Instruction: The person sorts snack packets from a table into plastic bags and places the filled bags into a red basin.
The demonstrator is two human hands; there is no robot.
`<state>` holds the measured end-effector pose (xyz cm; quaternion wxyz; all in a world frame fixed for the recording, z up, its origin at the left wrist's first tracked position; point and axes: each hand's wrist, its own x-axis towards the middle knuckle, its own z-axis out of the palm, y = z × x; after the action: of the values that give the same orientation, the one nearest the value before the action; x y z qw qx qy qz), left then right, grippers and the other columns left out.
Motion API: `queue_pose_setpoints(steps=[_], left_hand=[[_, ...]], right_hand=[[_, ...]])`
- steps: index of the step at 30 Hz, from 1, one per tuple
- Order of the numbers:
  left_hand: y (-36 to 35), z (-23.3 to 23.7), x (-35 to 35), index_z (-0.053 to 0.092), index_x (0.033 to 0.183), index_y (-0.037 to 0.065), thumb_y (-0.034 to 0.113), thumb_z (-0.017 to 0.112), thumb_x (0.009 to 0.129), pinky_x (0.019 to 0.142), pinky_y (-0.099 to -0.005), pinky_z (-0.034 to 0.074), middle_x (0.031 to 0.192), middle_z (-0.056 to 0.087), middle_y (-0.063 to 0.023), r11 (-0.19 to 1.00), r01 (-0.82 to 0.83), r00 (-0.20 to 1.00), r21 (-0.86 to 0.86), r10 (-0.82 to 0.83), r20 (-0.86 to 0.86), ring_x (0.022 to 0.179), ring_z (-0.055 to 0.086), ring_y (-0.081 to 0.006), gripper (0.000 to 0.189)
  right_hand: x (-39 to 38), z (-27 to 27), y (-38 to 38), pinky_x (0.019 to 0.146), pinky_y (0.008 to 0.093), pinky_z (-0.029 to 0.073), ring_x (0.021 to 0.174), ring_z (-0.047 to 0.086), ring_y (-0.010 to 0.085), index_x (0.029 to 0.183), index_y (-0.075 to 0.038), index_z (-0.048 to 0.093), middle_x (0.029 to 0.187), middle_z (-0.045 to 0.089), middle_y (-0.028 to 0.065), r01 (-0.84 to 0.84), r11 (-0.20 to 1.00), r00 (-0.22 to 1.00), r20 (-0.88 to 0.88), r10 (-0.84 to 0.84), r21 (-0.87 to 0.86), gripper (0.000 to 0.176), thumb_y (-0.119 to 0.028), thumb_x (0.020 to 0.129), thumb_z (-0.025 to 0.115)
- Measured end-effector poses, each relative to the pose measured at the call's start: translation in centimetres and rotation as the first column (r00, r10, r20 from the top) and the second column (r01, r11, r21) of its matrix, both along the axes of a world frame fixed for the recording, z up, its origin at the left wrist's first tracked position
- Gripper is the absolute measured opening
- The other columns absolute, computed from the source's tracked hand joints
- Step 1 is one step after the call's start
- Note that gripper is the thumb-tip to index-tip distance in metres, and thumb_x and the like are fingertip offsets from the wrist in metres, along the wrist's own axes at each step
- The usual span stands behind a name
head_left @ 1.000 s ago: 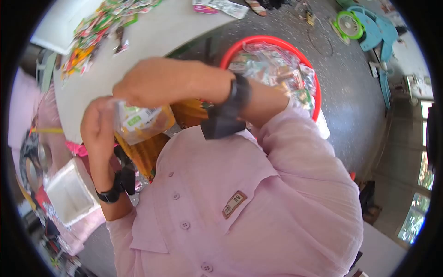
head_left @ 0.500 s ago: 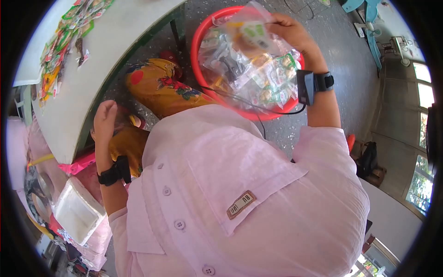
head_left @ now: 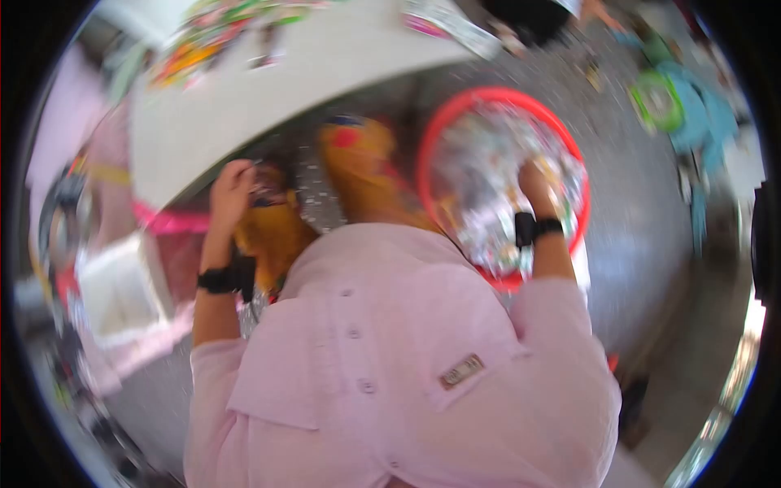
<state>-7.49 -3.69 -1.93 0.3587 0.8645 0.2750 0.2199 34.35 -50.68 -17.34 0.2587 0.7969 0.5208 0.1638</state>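
A red round tub [head_left: 431, 146] full of clear plastic packets [head_left: 480, 171] stands on the floor at the right. My right hand [head_left: 540, 180] is down among the packets near the tub's right side; its fingers are blurred, and I cannot make out what they hold. By the curved edge of the white table [head_left: 325, 61], my left hand [head_left: 236, 185] is raised with its fingers curled together. Whether something small is between those fingers does not show. Colourful packets [head_left: 211, 45] lie on the table at the upper left.
A white foam box [head_left: 122, 289] stands at the left beside pink cloth. On the table's far edge lies a pink and white packet [head_left: 451, 26]. A green and teal fan [head_left: 657, 102] is at the upper right.
The view has turned and shifted. My right hand has gone from above the tub's far side, where it held a clear bag, down into the packets. My left hand stays near the table edge.
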Motion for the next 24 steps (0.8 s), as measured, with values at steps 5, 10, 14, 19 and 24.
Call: queue_pose_setpoints(steps=[5,10,14,19,24], left_hand=[[2.3,1.9,-4.7,0.051,0.083,0.002,0.012,0.053,0.073,0.059,-0.0268,0.042,0.072,0.052,-0.0107,0.945,-0.304,0.95,0.117,0.292,0.111,0.065,0.051,-0.0183,0.014],[4.8,5.0,-14.1,0.053,0.084,0.002,0.012,0.052,0.071,0.072,-0.0364,0.039,0.082,0.054,-0.0148,0.578,-0.662,0.72,0.477,0.667,0.191,0.079,0.05,-0.0303,0.017],[7.7,4.9,-25.3,0.052,0.092,0.004,0.014,0.054,0.069,0.078,-0.0379,0.037,0.091,0.053,-0.0172,0.296,-0.687,0.509,0.664,0.847,0.15,0.088,0.048,-0.0314,0.026],[9.3,1.6,-33.1,0.055,0.09,0.003,0.023,0.05,0.068,0.074,-0.0368,0.04,0.089,0.055,-0.0182,0.621,-0.691,0.45,0.37,0.77,-0.452,0.085,0.051,-0.0318,0.031],[10.0,1.0,-33.0,0.056,0.083,0.003,0.021,0.046,0.07,0.07,-0.0341,0.041,0.08,0.057,-0.0177,0.686,-0.69,0.513,0.228,0.687,-0.514,0.079,0.054,-0.0306,0.025]], right_hand=[[-5.4,8.7,14.8,0.065,0.0298,0.043,0.071,0.054,0.0233,0.082,0.001,0.053,0.075,0.056,0.0137,0.413,0.75,0.558,-0.794,0.24,0.517,0.016,-0.011,0.074,0.049],[-11.9,15.1,26.7,0.066,0.0258,0.04,0.071,0.051,0.0176,0.084,0.001,0.052,0.077,0.054,0.0093,0.332,0.723,0.362,-0.79,0.495,0.606,0.012,-0.006,0.075,0.05],[-15.6,15.7,31.6,0.066,0.0266,0.041,0.072,0.051,0.0199,0.083,0.001,0.052,0.078,0.054,0.0114,0.237,0.717,0.295,-0.751,0.59,0.656,0.011,-0.006,0.075,0.049],[-17.2,14.2,33.5,0.067,0.0275,0.041,0.072,0.052,0.0228,0.083,0.001,0.052,0.078,0.053,0.0129,0.172,0.722,0.244,-0.739,0.628,0.67,0.011,-0.005,0.075,0.047],[-17.7,14.0,33.0,0.066,0.0272,0.041,0.072,0.052,0.0225,0.082,0.001,0.051,0.077,0.053,0.013,0.191,0.768,0.213,-0.79,0.575,0.611,0.01,-0.005,0.075,0.047]])
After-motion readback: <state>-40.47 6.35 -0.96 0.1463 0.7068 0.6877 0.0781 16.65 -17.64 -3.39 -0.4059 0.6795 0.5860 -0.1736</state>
